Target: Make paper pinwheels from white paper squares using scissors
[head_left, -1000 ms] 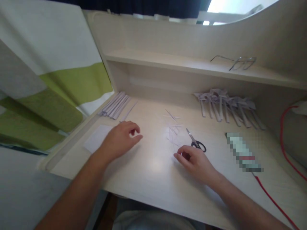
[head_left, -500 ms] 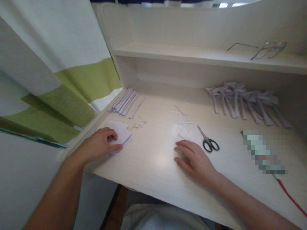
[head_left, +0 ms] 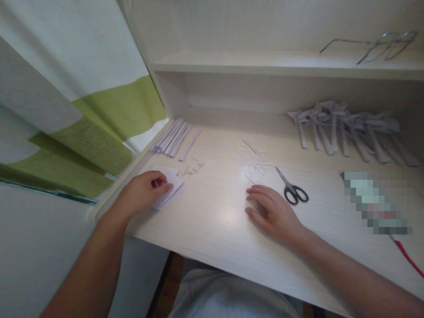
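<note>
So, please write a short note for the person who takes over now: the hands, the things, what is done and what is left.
Left hand: fingers on the small paper stack, pinching its top sheet.
Right hand: flat on the desk, holding nothing.
Scissors lie just right of it, trimmings behind.
Done: folded pieces piled back right, strips back left.
Left: the stack's sheets are uncut.

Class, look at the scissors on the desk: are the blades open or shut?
Shut: the scissors lie flat, blades forming one thin line, handle loops side by side.
</note>
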A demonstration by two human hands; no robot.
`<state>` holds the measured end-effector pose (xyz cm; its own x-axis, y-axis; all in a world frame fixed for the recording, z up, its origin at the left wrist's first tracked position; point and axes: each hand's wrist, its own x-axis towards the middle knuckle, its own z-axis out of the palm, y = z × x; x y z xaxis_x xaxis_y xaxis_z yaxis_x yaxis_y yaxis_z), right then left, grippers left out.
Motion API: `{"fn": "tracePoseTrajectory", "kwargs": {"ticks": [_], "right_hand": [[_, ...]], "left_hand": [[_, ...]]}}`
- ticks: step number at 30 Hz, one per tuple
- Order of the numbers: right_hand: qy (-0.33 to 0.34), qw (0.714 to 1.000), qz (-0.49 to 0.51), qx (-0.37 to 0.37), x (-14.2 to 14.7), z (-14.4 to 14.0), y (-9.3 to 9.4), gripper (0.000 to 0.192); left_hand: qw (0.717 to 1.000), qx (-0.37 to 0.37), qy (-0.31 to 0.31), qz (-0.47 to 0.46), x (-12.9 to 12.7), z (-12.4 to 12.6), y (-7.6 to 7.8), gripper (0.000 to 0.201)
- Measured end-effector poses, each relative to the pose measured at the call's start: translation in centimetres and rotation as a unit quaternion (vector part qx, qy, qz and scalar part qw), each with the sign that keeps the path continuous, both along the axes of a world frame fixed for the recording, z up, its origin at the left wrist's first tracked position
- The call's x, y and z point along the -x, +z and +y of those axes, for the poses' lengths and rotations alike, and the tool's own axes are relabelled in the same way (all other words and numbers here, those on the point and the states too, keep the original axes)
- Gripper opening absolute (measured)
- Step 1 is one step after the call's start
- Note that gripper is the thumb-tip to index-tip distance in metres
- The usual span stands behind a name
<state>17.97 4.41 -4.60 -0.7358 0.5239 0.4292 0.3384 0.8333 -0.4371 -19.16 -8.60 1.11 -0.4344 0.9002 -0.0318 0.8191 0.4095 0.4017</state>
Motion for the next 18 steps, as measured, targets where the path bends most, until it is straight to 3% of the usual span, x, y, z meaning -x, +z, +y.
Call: {"fn": "tracePoseTrajectory", "kwargs": {"ticks": [7,18], "right_hand": [[-0.001,1.0,0.009,-0.005,0.1,0.0,0.0,0.021],[-0.014,1.0,0.007,-0.012,0.0,-0.5,-0.1,0.02]], "left_hand": [[1.0,0.016,-0.021,-0.017,-0.8,1.8,-1.6,0.029],[0.998,0.007,-0.044,-0.052,-0.4,1.8,-1.7,0.027]]}}
